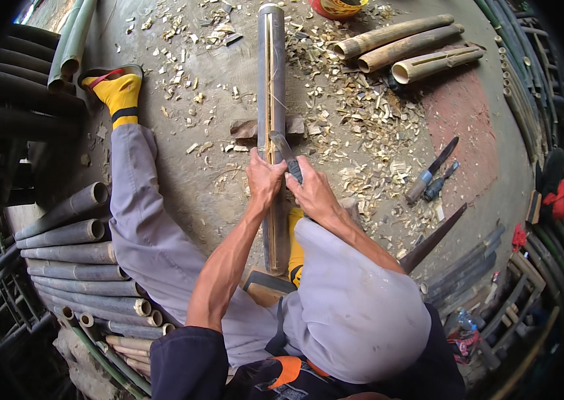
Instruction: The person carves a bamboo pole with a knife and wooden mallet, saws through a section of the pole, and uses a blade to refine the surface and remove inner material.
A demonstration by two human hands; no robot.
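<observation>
A long bamboo pole (280,80) runs away from me, with a narrow slot cut along its upper face. My left hand (266,179) is closed on the pole beside the slot, its thumb close to a knife. The short-bladed knife (291,164) has a dark handle, and my right hand (313,193) grips it. Its blade meets the slot just beyond my left hand. Beneath the pole lies a wooden block (242,129). The underside of the pole and part of my left fingers are hidden.
Pale shavings (362,133) litter the floor around the pole. Cut bamboo lengths (402,40) lie at the far right. A dark-bladed knife (434,170) and a saw blade (432,241) rest to the right. More bamboo poles (82,253) are stacked beside my left leg.
</observation>
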